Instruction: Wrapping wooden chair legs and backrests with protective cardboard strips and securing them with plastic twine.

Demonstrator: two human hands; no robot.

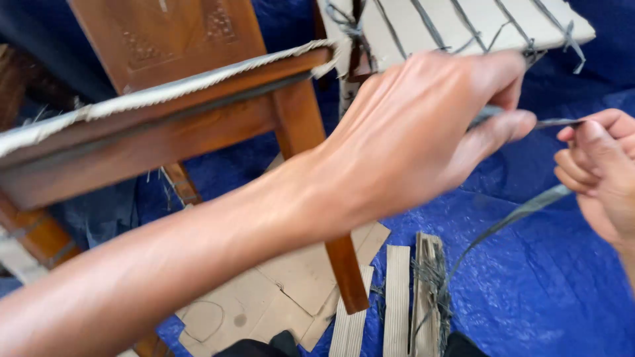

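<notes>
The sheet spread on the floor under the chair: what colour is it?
The sheet is bright blue, seen best in the head view.

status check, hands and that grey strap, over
Left hand pinching grey strap. Right hand closed on the same strap. Wooden chair close at left.

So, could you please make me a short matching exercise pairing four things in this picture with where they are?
Things:
1. wooden chair
2. cardboard strips
3. grey strap
4. blue tarp

Places:
A. spread over the floor
B. pinched between left hand and right hand
C. upper left, on its side
D. lying bottom centre on the tarp

Pairs: 1-C, 2-D, 3-B, 4-A
</notes>
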